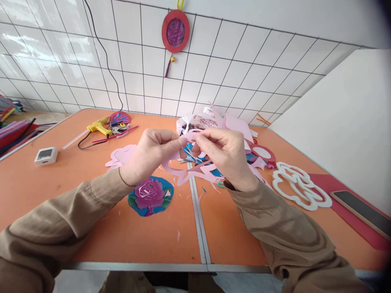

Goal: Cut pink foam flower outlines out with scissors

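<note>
Pink paper (191, 137) is stretched between my two hands above the middle of the table. My left hand (155, 152) pinches one side of it between thumb and fingers. Close on the right, my right hand (226, 152) pinches the other side, the fingertips a small gap apart. Below and behind the hands lie curved pink paper cut-outs (200, 174), partly hidden by them. A blue cut-out with a purple rose (150, 196) lies flat on the orange table (146, 244), below my left hand, with small pink scraps on it.
A yellow glue gun (100, 127), pliers (119, 130) and a white device (45, 156) are at the left. White cloud-shaped frames (301, 187), red sheet (324, 183) and phone (363, 209) lie right. A plastic bag (200, 121) sits behind. A round ornament (175, 31) hangs on the wall.
</note>
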The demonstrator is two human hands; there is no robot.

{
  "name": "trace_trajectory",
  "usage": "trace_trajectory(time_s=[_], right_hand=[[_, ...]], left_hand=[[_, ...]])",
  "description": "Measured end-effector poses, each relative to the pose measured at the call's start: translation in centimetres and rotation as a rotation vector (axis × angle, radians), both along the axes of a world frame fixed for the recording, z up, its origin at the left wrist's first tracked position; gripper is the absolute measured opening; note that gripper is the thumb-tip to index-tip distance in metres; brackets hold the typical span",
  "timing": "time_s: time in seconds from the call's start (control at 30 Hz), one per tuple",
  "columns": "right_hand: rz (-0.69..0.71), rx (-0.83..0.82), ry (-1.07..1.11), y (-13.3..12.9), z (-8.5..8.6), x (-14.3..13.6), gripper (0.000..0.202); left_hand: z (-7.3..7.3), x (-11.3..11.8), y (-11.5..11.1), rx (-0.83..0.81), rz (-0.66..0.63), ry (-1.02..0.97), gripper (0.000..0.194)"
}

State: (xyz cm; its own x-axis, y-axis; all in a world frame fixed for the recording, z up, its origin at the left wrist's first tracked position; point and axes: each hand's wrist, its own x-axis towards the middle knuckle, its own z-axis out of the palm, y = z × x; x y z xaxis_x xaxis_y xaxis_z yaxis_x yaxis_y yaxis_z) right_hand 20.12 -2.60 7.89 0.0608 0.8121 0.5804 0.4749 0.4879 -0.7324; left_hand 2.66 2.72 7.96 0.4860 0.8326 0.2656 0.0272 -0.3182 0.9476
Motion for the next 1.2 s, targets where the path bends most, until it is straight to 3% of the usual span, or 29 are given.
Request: trace_trajectory(time_s=[0.3,0.63,0.97,1.2], right_hand=[[0.052,-0.133,0.102,-0.4,1.1,-0.1,0.032],[0.076,-0.157,0.170,0.2,0.5,0.3,0.028],[0.111,-0.178,0.138,0.1,0.6,0.3,0.033],[0.148,-0.215,0.101,0.1,0.4,-0.1,0.037]], left_hand=[[-0.1,-0.2,0.4,-0.208,-0.156,-0.110,0.027],[-0.1,0.2,0.3,-0.269,-0.171,-0.172,0.022],[0.4,-0.4,1.1,-0.107,-0.228,0.082,0.027],[1.0,-0.1,0.4,0.036,-0.149,0.084,0.027]])
